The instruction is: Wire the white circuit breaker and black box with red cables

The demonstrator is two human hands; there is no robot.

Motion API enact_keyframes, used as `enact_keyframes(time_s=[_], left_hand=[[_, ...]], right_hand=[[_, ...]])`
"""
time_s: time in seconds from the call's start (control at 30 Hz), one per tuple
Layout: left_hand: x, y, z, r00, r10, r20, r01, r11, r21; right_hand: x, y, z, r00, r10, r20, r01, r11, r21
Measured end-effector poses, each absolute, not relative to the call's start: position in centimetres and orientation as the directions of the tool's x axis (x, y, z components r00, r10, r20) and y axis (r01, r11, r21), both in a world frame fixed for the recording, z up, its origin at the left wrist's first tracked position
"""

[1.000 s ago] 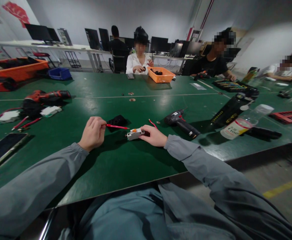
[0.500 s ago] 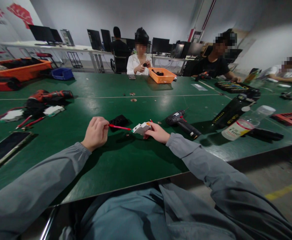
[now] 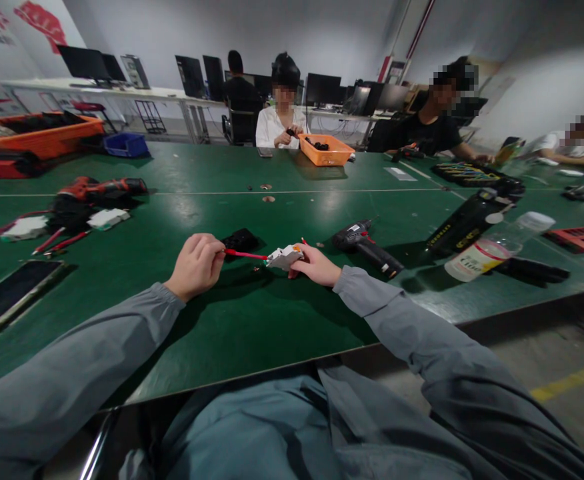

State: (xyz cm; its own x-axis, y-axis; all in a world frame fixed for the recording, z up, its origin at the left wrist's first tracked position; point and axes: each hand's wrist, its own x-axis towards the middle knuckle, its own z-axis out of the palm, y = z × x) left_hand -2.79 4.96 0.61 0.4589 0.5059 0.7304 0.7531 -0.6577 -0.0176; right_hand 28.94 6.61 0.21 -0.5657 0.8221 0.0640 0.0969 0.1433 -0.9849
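Between thumb and fingers, my left hand (image 3: pixel 198 267) pinches the end of a short red wire (image 3: pixel 246 255). That wire runs right to the end of a white circuit breaker (image 3: pixel 283 257) with an orange part on top. My right hand (image 3: pixel 317 265) grips the breaker from its right side, above the table. A bit of red shows by my right fingertips; I cannot tell what it belongs to. Just behind the wire lies a small black object (image 3: pixel 242 239). A black cordless screwdriver (image 3: pixel 367 247) rests to the right of my right hand.
On the left lie a red power drill (image 3: pixel 97 192), white breakers with red wires (image 3: pixel 108 219) and a phone (image 3: pixel 15 297). At right are a black bottle (image 3: pixel 465 223) and a clear plastic bottle (image 3: pixel 492 250). Co-workers sit across the green table (image 3: pixel 197 360), near an orange basket (image 3: pixel 325 152).
My left hand and the wire have shifted slightly right in the picture. My right hand keeps its hold on the breaker, nearly in place.
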Motion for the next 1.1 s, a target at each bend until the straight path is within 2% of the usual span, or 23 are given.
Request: enact_keyframes(time_s=[0.1, 0.27, 0.47, 0.73, 1.1], left_hand=[[-2.71, 5.05, 0.57, 0.453, 0.512, 0.730, 0.748, -0.664, 0.000], [-2.63, 5.04, 0.66, 0.483, 0.462, 0.743, 0.742, -0.667, -0.067], [-2.65, 4.90, 0.78, 0.500, 0.457, 0.735, 0.739, -0.669, -0.087], [-2.76, 4.94, 0.65, 0.532, 0.383, 0.755, 0.705, -0.694, -0.145], [-2.70, 4.93, 0.68, 0.553, 0.354, 0.754, 0.699, -0.690, -0.189]], right_hand=[[28.99, 6.62, 0.16, -0.566, 0.822, 0.060, 0.093, 0.136, -0.986], [29.02, 6.60, 0.17, -0.567, 0.822, 0.051, 0.104, 0.133, -0.986], [28.91, 6.55, 0.15, -0.564, 0.824, 0.057, 0.114, 0.146, -0.983], [29.06, 6.25, 0.29, -0.518, 0.840, 0.161, 0.233, 0.319, -0.919], [29.21, 6.34, -0.01, -0.528, 0.830, 0.181, 0.224, 0.342, -0.913]])
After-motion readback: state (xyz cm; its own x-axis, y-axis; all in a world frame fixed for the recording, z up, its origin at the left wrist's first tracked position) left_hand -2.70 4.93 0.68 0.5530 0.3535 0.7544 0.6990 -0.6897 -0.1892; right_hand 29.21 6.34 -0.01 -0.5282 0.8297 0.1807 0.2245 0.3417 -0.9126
